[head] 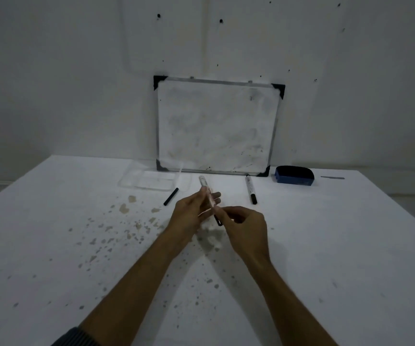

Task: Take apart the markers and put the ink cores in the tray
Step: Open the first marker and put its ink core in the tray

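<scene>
Above the middle of the table I hold a white-barrelled marker, its far end pointing away from me. My left hand grips the barrel around its middle. My right hand pinches the near end, where a short black piece sticks out below the fingers. A second marker with a black cap lies on the table to the right. A black stick-like piece lies to the left, just in front of a clear plastic tray.
A small whiteboard leans against the wall at the table's far edge. A blue eraser sits to its right, with a thin grey strip beyond. Brownish stains speckle the white tabletop on the left and centre.
</scene>
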Demonstrator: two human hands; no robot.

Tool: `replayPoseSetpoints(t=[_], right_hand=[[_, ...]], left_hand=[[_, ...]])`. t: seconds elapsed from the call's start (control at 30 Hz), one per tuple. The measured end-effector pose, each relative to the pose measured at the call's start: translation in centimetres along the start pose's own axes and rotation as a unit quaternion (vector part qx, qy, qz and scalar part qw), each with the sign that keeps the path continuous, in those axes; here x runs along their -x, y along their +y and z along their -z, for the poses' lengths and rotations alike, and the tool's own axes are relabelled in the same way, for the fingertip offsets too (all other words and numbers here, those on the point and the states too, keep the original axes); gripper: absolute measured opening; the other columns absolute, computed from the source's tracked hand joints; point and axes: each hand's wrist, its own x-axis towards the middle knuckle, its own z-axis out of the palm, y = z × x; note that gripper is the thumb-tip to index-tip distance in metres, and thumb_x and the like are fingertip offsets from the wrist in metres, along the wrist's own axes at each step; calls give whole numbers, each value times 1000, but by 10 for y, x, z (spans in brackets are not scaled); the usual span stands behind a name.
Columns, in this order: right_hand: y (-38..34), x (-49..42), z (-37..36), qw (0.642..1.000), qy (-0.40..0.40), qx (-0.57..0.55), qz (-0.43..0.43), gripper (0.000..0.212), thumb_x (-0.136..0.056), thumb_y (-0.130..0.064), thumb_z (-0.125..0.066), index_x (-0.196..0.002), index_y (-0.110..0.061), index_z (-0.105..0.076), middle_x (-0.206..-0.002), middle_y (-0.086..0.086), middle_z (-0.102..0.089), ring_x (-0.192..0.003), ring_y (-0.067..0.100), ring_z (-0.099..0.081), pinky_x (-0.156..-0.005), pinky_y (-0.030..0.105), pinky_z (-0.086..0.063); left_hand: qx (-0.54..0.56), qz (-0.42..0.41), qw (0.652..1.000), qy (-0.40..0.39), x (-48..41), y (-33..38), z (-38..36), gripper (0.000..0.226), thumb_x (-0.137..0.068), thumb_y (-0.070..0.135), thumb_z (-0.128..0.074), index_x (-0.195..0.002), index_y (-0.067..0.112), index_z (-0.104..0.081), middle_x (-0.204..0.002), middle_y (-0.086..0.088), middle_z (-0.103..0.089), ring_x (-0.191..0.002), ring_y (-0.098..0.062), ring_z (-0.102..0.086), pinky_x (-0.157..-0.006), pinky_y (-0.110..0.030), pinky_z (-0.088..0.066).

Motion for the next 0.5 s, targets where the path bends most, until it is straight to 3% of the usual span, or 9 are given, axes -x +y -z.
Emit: replayPoseSetpoints(t=[0.13, 0.27, 0.4, 0.5], right_hand=[[-1, 0, 1, 999, -35, 3, 16, 16, -80, -61, -71, -78, -46, -72, -75, -31, -72, -80, -10, -68, -69, 7, -50], [6, -18, 18, 999, -21, -32, -28, 34, -85, -64, -65, -96, -33, -73, -78, -21, -76, -67, -9, -67, -64, 14, -48], [10, -36, 23, 995, -53, -68, -49, 36, -92, -55, -62, -109, -24, -73, -85, -12, -78, -57, -2, -63, -54, 16, -48], [21, -39, 24, 990, -84, -93, -60, 33, -92, -55, -63, -110, -30, -76, -95, -9, -78, -57, 5, -60, -52, 24, -48]], left_hand=[[21, -1, 999, 28, 4, 5, 2, 21, -102, 24, -64, -110, 10, -79, -101, -12, -81, -91, -21, -79, -77, -28, -62], [-65, 33, 997, -13, 4, 9, 9, 24, -105, 25, -61, -118, 11, -76, -76, 1, -65, -58, -11, -57, -53, -23, -51], [-229, -18, 972, -52, 13, -4, 22, 21, -104, 35, -60, -114, 29, -78, -72, 6, -60, -50, -5, -43, -42, -19, -35], [-204, -19, 977, -61, 12, -5, 28, 22, -101, 43, -63, -113, 32, -78, -74, 5, -61, -49, -7, -42, -40, -20, -34]])
